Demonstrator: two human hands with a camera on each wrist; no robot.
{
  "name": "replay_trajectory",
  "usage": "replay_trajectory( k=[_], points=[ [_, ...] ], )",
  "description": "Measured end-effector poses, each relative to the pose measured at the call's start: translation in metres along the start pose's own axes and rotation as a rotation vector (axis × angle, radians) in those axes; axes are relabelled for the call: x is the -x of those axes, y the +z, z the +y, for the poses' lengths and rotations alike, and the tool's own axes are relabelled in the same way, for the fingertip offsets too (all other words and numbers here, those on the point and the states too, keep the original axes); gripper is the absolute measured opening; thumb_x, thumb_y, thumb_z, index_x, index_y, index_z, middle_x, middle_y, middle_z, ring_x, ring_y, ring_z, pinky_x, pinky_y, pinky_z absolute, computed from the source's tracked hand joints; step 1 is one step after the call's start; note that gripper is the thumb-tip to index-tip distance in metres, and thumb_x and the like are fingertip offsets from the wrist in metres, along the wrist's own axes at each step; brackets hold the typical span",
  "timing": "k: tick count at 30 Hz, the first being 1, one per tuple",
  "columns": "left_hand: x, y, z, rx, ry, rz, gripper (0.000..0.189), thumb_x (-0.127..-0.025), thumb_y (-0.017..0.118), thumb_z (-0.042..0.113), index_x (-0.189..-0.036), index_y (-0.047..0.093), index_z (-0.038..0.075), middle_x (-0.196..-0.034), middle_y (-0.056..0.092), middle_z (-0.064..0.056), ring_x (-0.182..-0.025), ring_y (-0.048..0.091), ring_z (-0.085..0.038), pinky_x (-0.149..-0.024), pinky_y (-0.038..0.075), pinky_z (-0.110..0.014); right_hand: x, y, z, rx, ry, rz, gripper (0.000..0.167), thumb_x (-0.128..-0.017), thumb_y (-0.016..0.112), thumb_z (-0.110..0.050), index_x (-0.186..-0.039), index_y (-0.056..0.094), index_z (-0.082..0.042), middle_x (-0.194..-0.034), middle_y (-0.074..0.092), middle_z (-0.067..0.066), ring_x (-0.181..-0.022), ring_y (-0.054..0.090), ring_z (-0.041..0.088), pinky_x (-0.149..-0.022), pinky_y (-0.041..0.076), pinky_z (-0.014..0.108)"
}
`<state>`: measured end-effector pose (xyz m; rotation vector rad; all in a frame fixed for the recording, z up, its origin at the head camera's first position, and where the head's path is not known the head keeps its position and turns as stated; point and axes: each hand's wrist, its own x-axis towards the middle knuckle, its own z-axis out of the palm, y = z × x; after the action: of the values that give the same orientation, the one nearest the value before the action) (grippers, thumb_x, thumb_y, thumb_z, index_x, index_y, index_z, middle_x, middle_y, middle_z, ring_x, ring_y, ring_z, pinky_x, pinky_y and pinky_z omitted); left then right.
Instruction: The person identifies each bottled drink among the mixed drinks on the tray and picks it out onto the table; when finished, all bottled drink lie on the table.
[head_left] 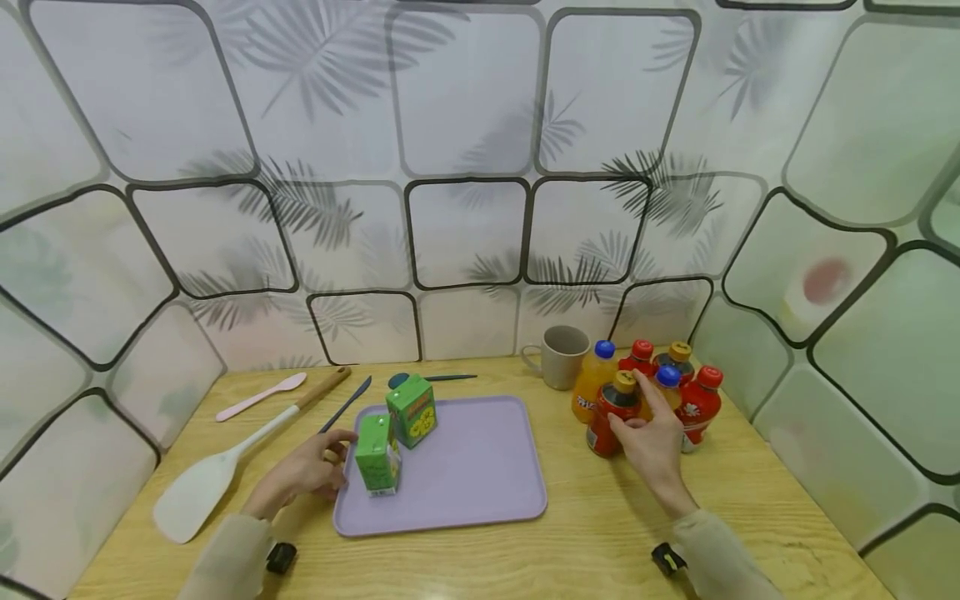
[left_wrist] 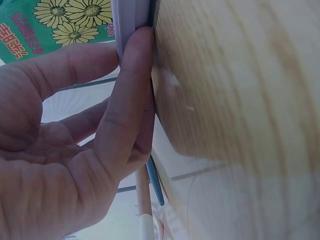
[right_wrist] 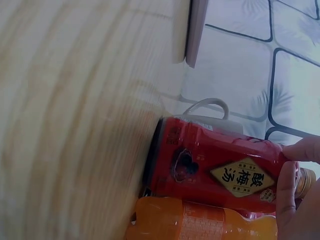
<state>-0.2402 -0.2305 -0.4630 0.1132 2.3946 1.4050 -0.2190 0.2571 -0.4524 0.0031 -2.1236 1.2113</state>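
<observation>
A lilac tray [head_left: 472, 467] lies on the table with two green drink cartons [head_left: 377, 454] standing on its left part. At the tray's left edge is my left hand [head_left: 311, 467]; thumb and finger pinch the rim in the left wrist view. My right hand [head_left: 654, 446] holds a red-labelled, gold-capped drink bottle [right_wrist: 215, 167] near its neck, between thumb and fingers. This bottle is upright at the front of a cluster. Around it stand an orange soda bottle [head_left: 595, 379] with a blue cap, a red bottle [head_left: 700, 404] at the right, and several others partly hidden.
A grey mug [head_left: 564, 358] stands behind, left of the bottles. Left of the tray lie a white spatula [head_left: 198, 492] with a wooden handle, a pink spoon [head_left: 262, 396] and a dark blue knife [head_left: 347, 404]. Behind the tray is a dark blue spoon [head_left: 442, 377]. Patterned walls border the table.
</observation>
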Motion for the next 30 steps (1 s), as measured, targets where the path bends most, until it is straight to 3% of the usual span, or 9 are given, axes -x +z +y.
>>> replay_trajectory(
  k=[5,12,18,21,24,30],
  points=[
    [0.0,0.001,-0.001,0.0,-0.01,-0.001,0.073,-0.067,0.059,-0.015,-0.137,0.043,-0.002,-0.112,0.047,-0.021,-0.08,0.055,-0.024,-0.06,0.058,-0.037,0.001,-0.002,-0.001,0.009,-0.022,-0.002,0.074,-0.072,0.078,0.007,-0.14,0.053,-0.005,-0.138,0.055,0.017,-0.071,0.058,-0.003,-0.059,0.049,0.005],
    [0.002,0.001,0.0,0.004,-0.002,-0.005,0.072,-0.068,0.059,-0.015,-0.137,0.043,-0.002,-0.113,0.047,-0.022,-0.081,0.055,-0.024,-0.061,0.058,-0.037,-0.001,-0.005,-0.004,-0.026,-0.028,0.0,0.069,-0.074,0.078,0.007,-0.138,0.054,-0.003,-0.139,0.055,0.017,-0.087,0.064,0.02,-0.061,0.05,0.005],
    [0.001,-0.002,0.001,-0.023,0.009,0.014,0.062,-0.076,0.06,-0.009,-0.136,0.044,-0.006,-0.113,0.051,-0.024,-0.077,0.059,-0.023,-0.062,0.059,-0.036,-0.006,-0.004,-0.009,-0.074,-0.04,0.079,0.052,-0.079,0.076,0.003,-0.129,0.063,-0.004,-0.132,0.061,0.014,-0.106,0.057,0.009,-0.067,0.048,0.003],
    [-0.001,-0.003,0.004,-0.05,0.01,0.076,0.051,-0.085,0.059,-0.003,-0.135,0.046,-0.008,-0.112,0.054,-0.025,-0.075,0.062,-0.022,-0.062,0.059,-0.036,-0.007,-0.002,-0.016,-0.101,-0.073,0.115,0.043,-0.081,0.073,0.005,-0.123,0.067,-0.003,-0.124,0.065,0.014,-0.105,0.055,0.007,-0.069,0.047,0.004],
    [-0.002,-0.004,0.01,-0.109,0.054,0.156,0.042,-0.093,0.057,0.005,-0.132,0.048,-0.01,-0.11,0.058,-0.027,-0.074,0.064,-0.022,-0.061,0.059,-0.035,-0.005,0.001,-0.034,-0.137,-0.102,0.122,0.034,-0.084,0.069,0.006,-0.117,0.069,0.0,-0.113,0.069,0.017,-0.099,0.058,0.006,-0.07,0.047,0.006],
    [-0.007,-0.008,0.029,-0.235,0.175,0.341,0.036,-0.096,0.059,0.016,-0.123,0.06,-0.008,-0.099,0.069,-0.022,-0.077,0.067,-0.025,-0.059,0.054,-0.029,-0.001,0.01,-0.063,-0.235,-0.14,0.023,0.019,-0.088,0.065,0.006,-0.106,0.069,0.007,-0.1,0.071,0.022,-0.087,0.065,0.001,-0.073,0.051,0.008]
  ],
)
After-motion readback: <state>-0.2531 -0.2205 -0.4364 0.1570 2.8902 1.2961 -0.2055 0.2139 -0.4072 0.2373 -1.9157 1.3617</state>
